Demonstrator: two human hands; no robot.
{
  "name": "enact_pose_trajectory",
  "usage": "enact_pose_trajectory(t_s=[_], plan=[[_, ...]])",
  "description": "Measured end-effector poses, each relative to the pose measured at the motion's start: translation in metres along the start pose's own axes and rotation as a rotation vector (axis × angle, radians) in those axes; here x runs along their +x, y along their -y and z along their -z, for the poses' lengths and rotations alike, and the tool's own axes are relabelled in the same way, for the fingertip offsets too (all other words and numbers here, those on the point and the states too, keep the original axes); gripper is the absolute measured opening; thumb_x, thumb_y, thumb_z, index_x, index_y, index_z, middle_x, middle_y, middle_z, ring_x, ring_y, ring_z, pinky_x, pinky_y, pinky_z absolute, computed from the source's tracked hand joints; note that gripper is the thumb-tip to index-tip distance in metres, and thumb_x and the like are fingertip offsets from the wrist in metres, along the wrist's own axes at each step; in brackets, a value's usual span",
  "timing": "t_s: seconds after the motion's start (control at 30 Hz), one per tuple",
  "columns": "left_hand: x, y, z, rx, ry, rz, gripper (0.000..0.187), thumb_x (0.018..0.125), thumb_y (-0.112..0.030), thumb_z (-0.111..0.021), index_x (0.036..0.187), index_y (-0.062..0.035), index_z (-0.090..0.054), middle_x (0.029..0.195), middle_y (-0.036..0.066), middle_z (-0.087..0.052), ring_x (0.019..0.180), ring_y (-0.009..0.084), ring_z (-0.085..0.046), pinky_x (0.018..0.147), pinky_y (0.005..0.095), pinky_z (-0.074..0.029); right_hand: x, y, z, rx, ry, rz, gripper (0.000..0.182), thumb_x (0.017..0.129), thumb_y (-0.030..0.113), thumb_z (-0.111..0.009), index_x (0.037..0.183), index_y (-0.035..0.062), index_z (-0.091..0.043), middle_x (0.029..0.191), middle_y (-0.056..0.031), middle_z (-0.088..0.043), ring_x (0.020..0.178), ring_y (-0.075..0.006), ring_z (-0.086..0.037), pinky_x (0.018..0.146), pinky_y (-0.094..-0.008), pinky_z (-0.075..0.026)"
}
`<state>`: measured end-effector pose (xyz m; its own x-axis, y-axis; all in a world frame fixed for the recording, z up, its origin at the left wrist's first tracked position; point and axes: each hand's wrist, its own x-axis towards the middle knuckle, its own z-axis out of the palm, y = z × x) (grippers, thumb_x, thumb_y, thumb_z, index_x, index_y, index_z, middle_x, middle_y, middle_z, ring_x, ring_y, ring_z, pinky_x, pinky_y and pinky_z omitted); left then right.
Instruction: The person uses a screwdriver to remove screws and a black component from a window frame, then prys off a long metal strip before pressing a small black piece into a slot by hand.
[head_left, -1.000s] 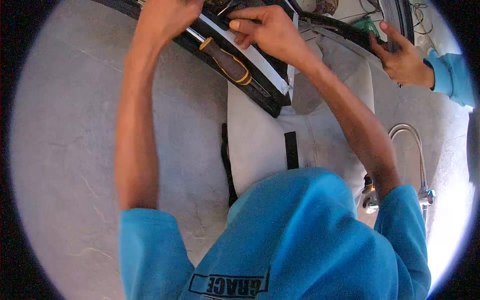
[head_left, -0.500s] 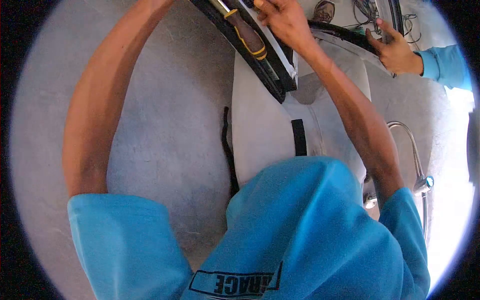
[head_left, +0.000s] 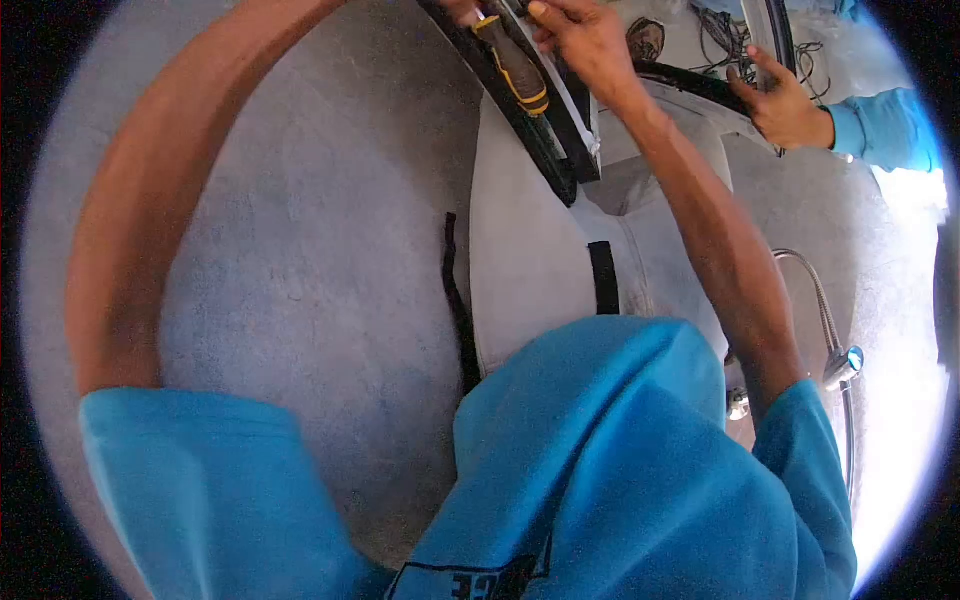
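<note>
A screwdriver (head_left: 517,70) with a brown and yellow handle lies along a long black frame piece (head_left: 575,150), which has a pale strip down one side. My right hand (head_left: 590,45) is closed at the upper part of this frame, its fingers curled at the pale strip. From the left my forearm reaches up past the top edge of the view. A bit of my left hand (head_left: 463,9) shows beside the screwdriver's shaft; its fingers are mostly cut off, so their grip is hidden. The frame's lower end is over my light trouser leg (head_left: 530,240).
At the right, another person's hand (head_left: 790,112) in a blue sleeve touches a curved black strip (head_left: 690,82). Tangled cables (head_left: 715,40) and a brown shoe (head_left: 646,40) are behind. A metal hose (head_left: 815,280) with a chrome fitting (head_left: 845,367) lies on the grey floor (head_left: 320,250).
My left forearm has swung outward to the left, and skin now shows beside the screwdriver's shaft. The screwdriver and frame have shifted slightly to the right. My right hand stays at the frame.
</note>
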<state>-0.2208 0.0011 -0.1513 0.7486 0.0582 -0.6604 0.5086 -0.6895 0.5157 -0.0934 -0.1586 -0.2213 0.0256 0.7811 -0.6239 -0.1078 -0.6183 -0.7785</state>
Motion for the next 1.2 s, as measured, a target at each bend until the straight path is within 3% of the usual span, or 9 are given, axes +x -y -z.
enact_pose_trajectory(t_s=[0.07,0.17,0.23,0.3,0.37,0.4,0.63,1.03,1.2], plan=[[-0.011,-0.016,0.01,0.189,0.085,-0.076,0.088,0.059,-0.02,-0.082,0.134,-0.0085,-0.037,0.141,0.019,-0.03,0.127,0.0362,-0.035,0.105,0.0449,-0.032,-0.003,-0.005,-0.003,0.034,-0.022,0.046,0.025,0.089,0.019,-0.057,0.099,-0.0032,-0.062,0.076,-0.0055,-0.06,0.067,-0.0127,-0.054,0.063,-0.0273,-0.045],[-0.021,-0.031,0.008,0.331,0.009,-0.213,0.093,0.059,-0.024,-0.083,0.136,-0.007,-0.033,0.14,0.02,-0.029,0.127,0.0369,-0.034,0.106,0.046,-0.03,-0.006,-0.012,-0.011,0.075,-0.149,0.127,0.023,0.088,0.017,-0.059,0.097,-0.0034,-0.063,0.075,-0.0063,-0.061,0.066,-0.0125,-0.054,0.062,-0.0271,-0.045],[-0.011,-0.013,-0.024,0.388,-0.091,-0.291,0.09,0.063,-0.028,-0.08,0.136,-0.0071,-0.032,0.139,0.021,-0.031,0.125,0.0367,-0.037,0.103,0.0454,-0.033,-0.004,-0.022,-0.015,-0.304,-0.328,0.389,0.023,0.081,0.015,-0.057,0.097,0.0016,-0.066,0.081,-0.0174,-0.066,0.076,-0.0374,-0.063,0.071,-0.0382,-0.05],[-0.011,0.002,-0.055,0.445,-0.182,-0.382,0.087,0.067,-0.032,-0.078,0.136,-0.0071,-0.032,0.138,0.021,-0.032,0.122,0.0365,-0.04,0.101,0.0449,-0.036,-0.007,-0.025,-0.015,-0.285,-0.31,0.309,0.022,0.082,0.014,-0.054,0.097,0.0026,-0.066,0.086,-0.0182,-0.065,0.081,-0.0376,-0.062,0.074,-0.0397,-0.049],[-0.01,0.015,-0.069,0.305,-0.2,-0.346,0.098,0.052,-0.028,-0.083,0.138,-0.0141,-0.036,0.146,0.013,-0.025,0.133,0.03,-0.026,0.111,0.0406,-0.024,-0.016,-0.022,-0.015,-0.312,-0.304,0.454,0.022,0.081,0.014,-0.055,0.097,0.0036,-0.066,0.092,-0.0189,-0.064,0.086,-0.0365,-0.062,0.077,-0.0411,-0.048],[-0.011,0.014,-0.073,0.297,-0.272,-0.35,0.101,0.046,-0.026,-0.079,0.136,-0.0125,-0.037,0.143,0.003,-0.032,0.131,0.0262,-0.032,0.109,0.0406,-0.028,-0.019,-0.02,-0.013,-0.325,-0.265,0.391,0.022,0.081,0.015,-0.055,0.097,0.0046,-0.067,0.097,-0.0186,-0.063,0.09,-0.0357,-0.061,0.08,-0.0409,-0.048],[-0.003,0.029,-0.076,0.307,-0.251,-0.383,0.103,0.046,-0.026,-0.082,0.137,-0.0116,-0.036,0.141,0.006,-0.035,0.13,0.026,-0.033,0.111,0.0398,-0.027,-0.003,-0.024,-0.011,-0.235,-0.243,0.236,0.021,0.079,0.016,-0.06,0.095,0.0052,-0.068,0.094,-0.0158,-0.065,0.089,-0.0348,-0.062,0.08,-0.0399,-0.048],[-0.001,0.042,-0.076,0.331,-0.333,-0.491,0.106,0.044,-0.026,-0.083,0.137,-0.012,-0.035,0.142,0.007,-0.035,0.126,0.0271,-0.038,0.105,0.0406,-0.034,-0.014,-0.029,-0.018,-0.349,-0.308,0.432,0.022,0.079,0.018,-0.062,0.096,0.0044,-0.068,0.092,-0.0161,-0.066,0.087,-0.035,-0.062,0.079,-0.0401,-0.049],[-0.001,0.034,-0.074,0.296,-0.297,-0.397,0.105,0.046,-0.029,-0.084,0.137,-0.0109,-0.035,0.142,0.008,-0.033,0.126,0.0281,-0.038,0.103,0.0422,-0.035,0.0,-0.027,-0.004,-0.175,-0.153,0.143,0.025,0.078,0.024,-0.068,0.093,0.0039,-0.069,0.082,-0.0146,-0.067,0.075,-0.026,-0.065,0.07,-0.0332,-0.049]])
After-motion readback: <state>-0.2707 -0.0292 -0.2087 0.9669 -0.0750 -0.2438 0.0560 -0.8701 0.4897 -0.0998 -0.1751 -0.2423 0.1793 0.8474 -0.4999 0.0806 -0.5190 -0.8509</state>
